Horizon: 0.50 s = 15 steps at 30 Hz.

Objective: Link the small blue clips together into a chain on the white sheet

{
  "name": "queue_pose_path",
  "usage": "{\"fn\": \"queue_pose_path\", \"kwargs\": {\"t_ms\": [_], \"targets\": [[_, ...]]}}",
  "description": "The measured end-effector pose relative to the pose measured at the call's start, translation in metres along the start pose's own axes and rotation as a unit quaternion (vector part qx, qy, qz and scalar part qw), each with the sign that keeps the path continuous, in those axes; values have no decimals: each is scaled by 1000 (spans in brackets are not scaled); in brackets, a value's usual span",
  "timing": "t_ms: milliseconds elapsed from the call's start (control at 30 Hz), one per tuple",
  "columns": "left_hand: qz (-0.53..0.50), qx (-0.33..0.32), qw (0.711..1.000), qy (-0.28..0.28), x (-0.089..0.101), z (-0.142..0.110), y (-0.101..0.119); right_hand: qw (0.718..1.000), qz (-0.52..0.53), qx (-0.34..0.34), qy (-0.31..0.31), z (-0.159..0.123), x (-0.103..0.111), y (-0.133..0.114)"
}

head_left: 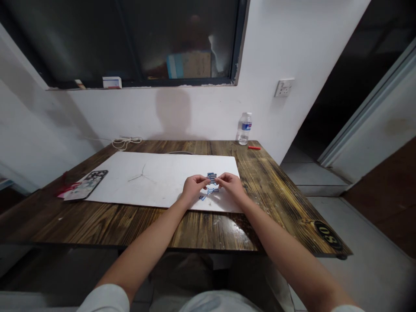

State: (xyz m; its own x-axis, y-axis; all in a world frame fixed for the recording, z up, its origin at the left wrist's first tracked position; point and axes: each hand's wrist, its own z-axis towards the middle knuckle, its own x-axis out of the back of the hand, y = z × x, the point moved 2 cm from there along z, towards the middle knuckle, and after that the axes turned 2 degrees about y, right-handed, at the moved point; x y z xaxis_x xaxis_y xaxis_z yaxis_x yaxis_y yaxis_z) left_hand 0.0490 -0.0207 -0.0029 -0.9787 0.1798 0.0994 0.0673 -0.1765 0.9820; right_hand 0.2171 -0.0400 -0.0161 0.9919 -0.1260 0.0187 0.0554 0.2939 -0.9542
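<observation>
hands (194, 187) (232, 187) pinching blue clip chain (212, 177), pointing forward

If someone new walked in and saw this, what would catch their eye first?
The eye would likely go first to the left hand and right hand, meeting over what look like linked blue paper clips near the front right of a large white sheet. That sheet covers much of a dark-grained wooden table. At the table's back right, a clear plastic water bottle stands before the white wall.
</observation>
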Motion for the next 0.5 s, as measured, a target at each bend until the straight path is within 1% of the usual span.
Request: {"fn": "queue_pose_path", "kwargs": {"t_ms": [133,333,400,500], "targets": [[13,-5,1000,-23,0,1,-2,1000,-10,-4,-12,-1,-1,2],[22,-7,999,-42,0,1,0,999,-10,-15,-34,-1,-2,6],[20,-11,999,-38,-1,0,1,999,-5,-17,-38,0,-2,6],[12,-8,1000,-13,0,0,1,999,-9,-11,-30,3,2,5]]}}
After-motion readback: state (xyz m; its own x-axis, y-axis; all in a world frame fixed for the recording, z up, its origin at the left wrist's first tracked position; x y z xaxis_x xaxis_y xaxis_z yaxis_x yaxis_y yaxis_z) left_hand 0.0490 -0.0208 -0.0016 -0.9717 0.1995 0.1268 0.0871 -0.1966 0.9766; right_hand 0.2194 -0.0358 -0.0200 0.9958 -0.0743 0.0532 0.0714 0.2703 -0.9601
